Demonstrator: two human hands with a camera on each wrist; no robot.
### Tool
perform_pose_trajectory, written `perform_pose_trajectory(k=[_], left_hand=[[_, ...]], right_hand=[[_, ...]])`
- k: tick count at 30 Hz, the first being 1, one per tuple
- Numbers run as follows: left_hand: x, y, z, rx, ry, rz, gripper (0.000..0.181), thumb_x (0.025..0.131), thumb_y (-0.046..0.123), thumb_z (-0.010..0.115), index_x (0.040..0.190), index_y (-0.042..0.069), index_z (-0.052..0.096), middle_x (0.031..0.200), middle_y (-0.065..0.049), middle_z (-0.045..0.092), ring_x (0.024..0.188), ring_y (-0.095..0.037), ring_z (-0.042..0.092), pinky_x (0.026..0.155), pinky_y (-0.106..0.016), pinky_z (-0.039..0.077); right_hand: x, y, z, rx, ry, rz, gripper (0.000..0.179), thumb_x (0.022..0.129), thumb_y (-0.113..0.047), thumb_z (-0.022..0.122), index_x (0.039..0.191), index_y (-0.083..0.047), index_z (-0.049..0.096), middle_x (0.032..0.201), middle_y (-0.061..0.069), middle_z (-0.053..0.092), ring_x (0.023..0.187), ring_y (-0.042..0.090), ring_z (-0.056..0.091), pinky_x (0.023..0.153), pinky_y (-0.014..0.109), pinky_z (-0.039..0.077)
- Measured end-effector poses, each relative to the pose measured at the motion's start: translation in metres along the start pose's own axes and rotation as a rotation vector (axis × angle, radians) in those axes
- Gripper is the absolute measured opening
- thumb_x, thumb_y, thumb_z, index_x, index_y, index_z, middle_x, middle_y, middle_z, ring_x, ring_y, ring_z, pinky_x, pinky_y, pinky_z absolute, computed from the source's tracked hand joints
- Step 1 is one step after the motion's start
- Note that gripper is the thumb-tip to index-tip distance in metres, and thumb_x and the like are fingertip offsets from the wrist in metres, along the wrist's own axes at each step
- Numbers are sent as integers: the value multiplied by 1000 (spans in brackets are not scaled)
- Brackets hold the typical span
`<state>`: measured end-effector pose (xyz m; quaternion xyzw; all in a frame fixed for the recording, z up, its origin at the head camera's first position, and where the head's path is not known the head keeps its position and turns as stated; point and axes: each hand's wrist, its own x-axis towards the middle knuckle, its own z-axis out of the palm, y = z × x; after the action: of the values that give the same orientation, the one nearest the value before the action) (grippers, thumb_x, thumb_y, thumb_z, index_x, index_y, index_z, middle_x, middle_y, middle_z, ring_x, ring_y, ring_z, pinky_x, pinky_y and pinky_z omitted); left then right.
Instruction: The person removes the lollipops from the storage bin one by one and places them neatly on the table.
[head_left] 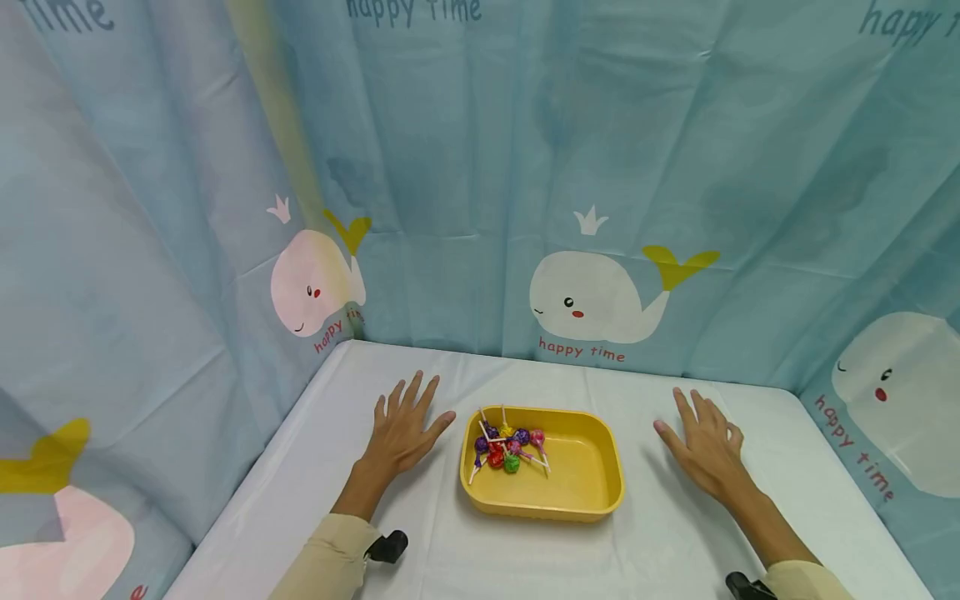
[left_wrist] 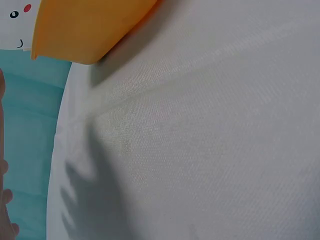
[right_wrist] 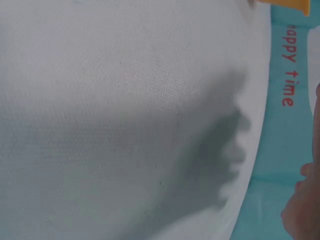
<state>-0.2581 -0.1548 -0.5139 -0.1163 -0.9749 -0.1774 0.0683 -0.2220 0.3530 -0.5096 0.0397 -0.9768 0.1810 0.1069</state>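
Note:
A yellow rectangular tray (head_left: 585,510) lies on the white-covered table between the two hands. Several lollipops (head_left: 512,463) with white sticks, in red, purple, pink, green and yellow, are heaped in its left half; the right half shows bare yellow floor. To the tray's left, my left hand (head_left: 403,435) is spread with fingers apart, holding nothing. My right hand (head_left: 703,450), on the other side, has its fingers extended and is likewise without any object. In the left wrist view the tray (left_wrist: 90,30) appears at the top, and a hand's shadow falls on the cloth.
A white cloth (head_left: 540,558) covers the table. Blue curtains (head_left: 450,283) printed with whales and "happy time" hang behind it and along both sides. Black wrist devices (head_left: 387,547) sit at the cuffs of beige sleeves (head_left: 330,558).

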Motion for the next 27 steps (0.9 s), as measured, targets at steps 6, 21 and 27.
perform_pose_trajectory(k=[6,21,27], left_hand=[[0,1,1,-24,5,2,84,104,71,44,171,24,27,177,-14,21,160,-47,22,125,-76,18],[-18,13,8,-494,-130,-105,71,104,61,57,158,15,52,159,-14,54,151,-40,44,125,-64,34],[-22,20,12,-623,-155,-74,69,104,55,62,153,6,57,149,-14,63,137,-36,61,116,-57,49]], right_hand=[[-2,-3,1,36,27,-21,81,111,-54,46,168,-3,22,166,38,23,147,64,22,104,83,20],[-11,-16,6,211,90,-8,76,108,-45,58,160,5,35,157,38,38,139,58,37,109,80,33],[-14,-26,8,282,114,11,75,108,-44,60,161,2,35,153,33,44,135,49,45,106,76,43]])
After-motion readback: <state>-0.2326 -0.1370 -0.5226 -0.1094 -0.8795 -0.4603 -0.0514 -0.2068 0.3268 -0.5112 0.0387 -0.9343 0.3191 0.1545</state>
